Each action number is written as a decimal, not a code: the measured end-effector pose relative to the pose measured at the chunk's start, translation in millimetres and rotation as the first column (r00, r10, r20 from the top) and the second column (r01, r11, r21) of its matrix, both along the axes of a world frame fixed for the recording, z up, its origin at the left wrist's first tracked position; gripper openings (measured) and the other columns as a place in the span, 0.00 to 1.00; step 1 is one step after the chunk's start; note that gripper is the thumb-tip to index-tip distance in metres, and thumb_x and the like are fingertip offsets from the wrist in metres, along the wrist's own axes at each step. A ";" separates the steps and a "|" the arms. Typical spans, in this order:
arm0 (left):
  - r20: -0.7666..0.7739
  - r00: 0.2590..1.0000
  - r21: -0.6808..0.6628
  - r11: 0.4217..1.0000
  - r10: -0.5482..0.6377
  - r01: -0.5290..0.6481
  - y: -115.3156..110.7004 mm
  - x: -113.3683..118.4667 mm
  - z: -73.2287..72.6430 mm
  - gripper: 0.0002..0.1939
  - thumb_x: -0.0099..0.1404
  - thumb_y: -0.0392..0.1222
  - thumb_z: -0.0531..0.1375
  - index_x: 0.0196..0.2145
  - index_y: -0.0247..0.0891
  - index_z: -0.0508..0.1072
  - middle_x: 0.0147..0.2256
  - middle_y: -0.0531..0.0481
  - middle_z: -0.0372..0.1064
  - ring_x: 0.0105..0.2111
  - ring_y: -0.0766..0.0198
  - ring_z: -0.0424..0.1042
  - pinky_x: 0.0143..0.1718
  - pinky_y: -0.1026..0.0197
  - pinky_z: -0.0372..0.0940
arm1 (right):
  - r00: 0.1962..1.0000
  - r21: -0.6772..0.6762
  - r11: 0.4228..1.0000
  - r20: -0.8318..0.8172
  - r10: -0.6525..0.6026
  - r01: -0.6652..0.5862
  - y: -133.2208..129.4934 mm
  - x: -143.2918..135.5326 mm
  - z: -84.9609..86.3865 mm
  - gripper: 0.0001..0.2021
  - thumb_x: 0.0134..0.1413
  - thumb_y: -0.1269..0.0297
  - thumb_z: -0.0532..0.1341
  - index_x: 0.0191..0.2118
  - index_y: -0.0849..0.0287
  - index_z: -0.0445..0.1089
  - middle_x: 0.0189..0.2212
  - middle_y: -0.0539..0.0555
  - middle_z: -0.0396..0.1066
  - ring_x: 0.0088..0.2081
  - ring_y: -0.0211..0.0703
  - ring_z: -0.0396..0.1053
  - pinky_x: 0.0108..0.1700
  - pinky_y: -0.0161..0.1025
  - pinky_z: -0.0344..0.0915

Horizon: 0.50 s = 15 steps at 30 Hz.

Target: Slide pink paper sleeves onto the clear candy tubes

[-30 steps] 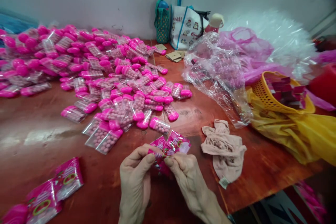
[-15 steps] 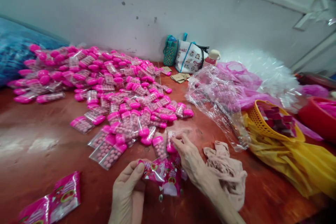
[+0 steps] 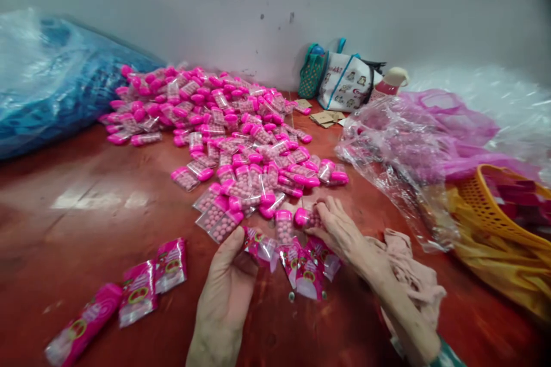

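My left hand [image 3: 228,287] pinches a shiny pink printed packet [image 3: 262,248] between thumb and fingers, a little above the table. The fingers of my right hand [image 3: 340,232] close on a small clear candy container [image 3: 309,218] with a pink cap and pink balls inside, lying on its side. A similar container stands between my hands, its cap toward the wall. Several more pink packets [image 3: 309,275] lie just below my right hand. Beyond both hands spreads a big heap of candy containers [image 3: 241,143]. Filled-looking pink packets [image 3: 138,292] lie in a row at the left.
A blue plastic-wrapped bundle [image 3: 64,80] lies at the back left. Against the wall stand a white printed bag [image 3: 346,83] and a green pouch [image 3: 312,71]. To the right are crumpled clear plastic [image 3: 387,143], a beige cloth [image 3: 411,275] and a yellow basket [image 3: 477,195].
The view has turned left, bringing three left-hand packets into sight. My left hand's packet has come away from the others near my right hand. The container at my right fingers now lies more sideways.
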<state>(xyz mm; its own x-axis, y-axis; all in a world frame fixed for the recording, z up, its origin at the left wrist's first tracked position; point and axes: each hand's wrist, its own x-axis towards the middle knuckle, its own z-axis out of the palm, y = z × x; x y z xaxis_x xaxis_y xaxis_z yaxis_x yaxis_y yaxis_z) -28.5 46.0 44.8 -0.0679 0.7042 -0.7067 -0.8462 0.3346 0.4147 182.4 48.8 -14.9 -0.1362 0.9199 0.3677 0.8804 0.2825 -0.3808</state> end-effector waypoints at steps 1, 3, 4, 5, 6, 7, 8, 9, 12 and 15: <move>-0.008 1.000 0.006 1.000 0.019 -0.019 1.2 -0.9 0.9 0.12 0.60 0.26 0.54 0.24 0.33 0.73 0.23 0.48 0.74 0.22 0.67 0.73 0.26 0.66 0.70 | 1.000 -0.003 1.000 -0.008 -0.016 0.016 -3.2 -2.6 3.8 0.12 0.54 0.59 0.59 0.43 0.58 0.66 0.39 0.59 0.69 0.42 0.52 0.67 0.41 0.48 0.66; -0.041 0.999 0.037 0.999 0.035 -0.033 2.5 -3.0 -1.2 0.11 0.60 0.26 0.54 0.25 0.33 0.74 0.23 0.49 0.74 0.22 0.68 0.73 0.26 0.67 0.70 | 0.997 -0.038 0.998 -0.049 -0.056 0.054 -13.0 -11.1 15.8 0.13 0.53 0.57 0.59 0.41 0.58 0.66 0.32 0.56 0.70 0.33 0.48 0.69 0.33 0.43 0.67; -0.058 0.998 0.057 0.998 0.035 -0.032 2.6 -3.9 -3.8 0.10 0.59 0.26 0.55 0.25 0.33 0.74 0.23 0.49 0.74 0.22 0.68 0.73 0.26 0.68 0.70 | 0.989 -0.097 0.991 -0.109 -0.097 0.087 -19.3 -17.2 23.3 0.13 0.50 0.56 0.61 0.38 0.58 0.65 0.26 0.52 0.69 0.26 0.44 0.68 0.27 0.39 0.66; -0.075 0.997 0.081 0.996 0.033 -0.027 2.3 -4.7 -7.0 0.08 0.58 0.27 0.57 0.25 0.33 0.74 0.23 0.49 0.75 0.22 0.68 0.73 0.27 0.68 0.70 | 0.970 -0.160 0.980 -0.193 -0.150 0.119 -26.2 -24.3 31.0 0.12 0.49 0.57 0.63 0.37 0.58 0.65 0.24 0.50 0.69 0.24 0.41 0.67 0.25 0.36 0.65; -0.090 0.995 0.104 0.994 0.031 -0.021 1.8 -5.2 -10.4 0.06 0.57 0.28 0.59 0.26 0.33 0.74 0.24 0.49 0.75 0.23 0.68 0.73 0.28 0.67 0.70 | 0.943 -0.204 0.970 -0.274 -0.189 0.135 -33.4 -32.2 38.2 0.11 0.49 0.58 0.63 0.36 0.58 0.65 0.26 0.50 0.70 0.25 0.41 0.68 0.26 0.35 0.65; -0.103 0.994 0.126 0.992 0.029 -0.016 1.2 -5.4 -13.6 0.04 0.55 0.29 0.60 0.26 0.33 0.75 0.25 0.49 0.76 0.24 0.68 0.73 0.29 0.67 0.70 | 0.917 -0.202 0.969 -0.343 -0.205 0.141 -40.6 -40.6 44.3 0.11 0.48 0.59 0.63 0.36 0.58 0.65 0.26 0.50 0.71 0.26 0.40 0.69 0.26 0.34 0.66; -0.113 0.993 0.147 0.989 0.031 -0.014 0.4 -5.2 -16.4 0.02 0.54 0.31 0.62 0.27 0.34 0.75 0.26 0.50 0.76 0.24 0.67 0.74 0.30 0.67 0.70 | 0.892 -0.204 0.968 -0.394 -0.221 0.149 -47.3 -48.9 48.8 0.12 0.47 0.60 0.64 0.37 0.58 0.66 0.27 0.51 0.72 0.27 0.41 0.70 0.27 0.34 0.67; -0.121 0.992 0.168 0.986 0.034 -0.014 -0.3 -4.8 -18.4 0.03 0.52 0.33 0.64 0.27 0.34 0.75 0.26 0.50 0.76 0.25 0.67 0.74 0.31 0.66 0.70 | 0.874 -0.191 0.967 -0.424 -0.239 0.171 -53.4 -56.8 51.5 0.13 0.46 0.60 0.65 0.37 0.58 0.66 0.27 0.51 0.72 0.27 0.41 0.70 0.27 0.34 0.67; -0.149 0.987 0.204 0.979 0.053 -0.022 -2.3 -2.1 -20.5 0.08 0.44 0.35 0.68 0.26 0.34 0.75 0.24 0.51 0.76 0.24 0.67 0.73 0.29 0.67 0.69 | 0.850 -0.126 0.965 -0.455 -0.264 0.232 -65.3 -73.9 50.0 0.14 0.44 0.62 0.66 0.37 0.58 0.66 0.27 0.51 0.72 0.25 0.41 0.69 0.26 0.35 0.67; -0.190 0.979 0.231 0.972 0.074 -0.029 -3.9 1.0 -19.1 0.11 0.39 0.36 0.70 0.23 0.34 0.74 0.24 0.51 0.76 0.24 0.68 0.72 0.29 0.68 0.68 | 0.875 -0.073 0.975 -0.432 -0.219 0.208 -68.1 -77.9 42.7 0.14 0.43 0.65 0.66 0.38 0.58 0.66 0.27 0.50 0.71 0.25 0.40 0.69 0.26 0.34 0.67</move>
<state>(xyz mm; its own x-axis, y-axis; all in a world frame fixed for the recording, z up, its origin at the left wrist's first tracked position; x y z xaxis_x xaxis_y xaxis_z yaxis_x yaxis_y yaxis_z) -27.5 42.1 25.7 -0.2292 0.8360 -0.4986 -0.7545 0.1710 0.6336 104.6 -19.3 27.7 0.2332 0.9176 0.3219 0.6621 0.0926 -0.7436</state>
